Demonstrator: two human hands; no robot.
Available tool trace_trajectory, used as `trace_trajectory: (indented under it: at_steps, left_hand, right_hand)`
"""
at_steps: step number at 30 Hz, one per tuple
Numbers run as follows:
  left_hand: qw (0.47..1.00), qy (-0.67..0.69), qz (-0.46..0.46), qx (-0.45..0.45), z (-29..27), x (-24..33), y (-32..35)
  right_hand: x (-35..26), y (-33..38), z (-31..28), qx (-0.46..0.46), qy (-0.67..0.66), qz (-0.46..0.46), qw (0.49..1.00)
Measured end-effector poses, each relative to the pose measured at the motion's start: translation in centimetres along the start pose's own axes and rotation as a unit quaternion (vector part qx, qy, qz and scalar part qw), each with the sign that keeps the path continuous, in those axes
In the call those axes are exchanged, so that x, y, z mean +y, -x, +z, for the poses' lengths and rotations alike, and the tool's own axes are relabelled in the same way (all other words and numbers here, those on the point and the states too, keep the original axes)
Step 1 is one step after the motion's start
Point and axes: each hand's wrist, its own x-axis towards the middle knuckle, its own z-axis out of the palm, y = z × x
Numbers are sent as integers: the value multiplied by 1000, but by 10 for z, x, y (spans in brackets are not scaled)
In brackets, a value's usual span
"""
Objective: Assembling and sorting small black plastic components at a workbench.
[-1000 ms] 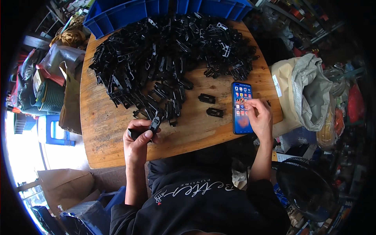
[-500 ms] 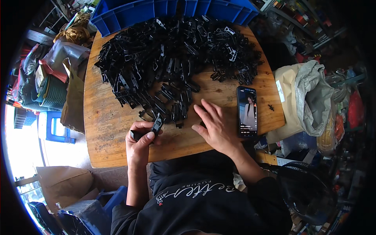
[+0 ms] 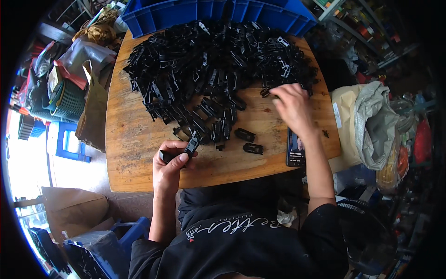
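Table [image 3: 134, 156]: wooden, seen mid-frame.
Held clip-like part [image 3: 191, 146]: black, pinched by the left hand [image 3: 170, 166], just left of centre.
Right hand [image 3: 294, 107]: shifted to the heap of black parts [image 3: 213, 69], upper right, bringing it within reach; fingers curled, contents cannot be told.
Two loose parts [image 3: 253, 148]: uncovered by that shift.

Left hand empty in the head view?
No, the left hand grips a small black part, its thumb pressed against the part's near end.
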Motion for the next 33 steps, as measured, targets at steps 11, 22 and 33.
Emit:
trace_trajectory:
  at_steps: [11, 22, 33]
  left_hand:
    - [1000, -19, 21, -1, -4, 3, 2]
    - [1000, -6, -6, -18, 2, -3, -7]
    - [1000, -6, -10, -4, -1, -6, -6]
  right_hand:
    - [-26, -25, 18, -106, -201, 38, 973]
    - [-72, -4, 27, 14, -188, 88, 978]
    - [-67, -6, 27, 39, -300, 120, 946]
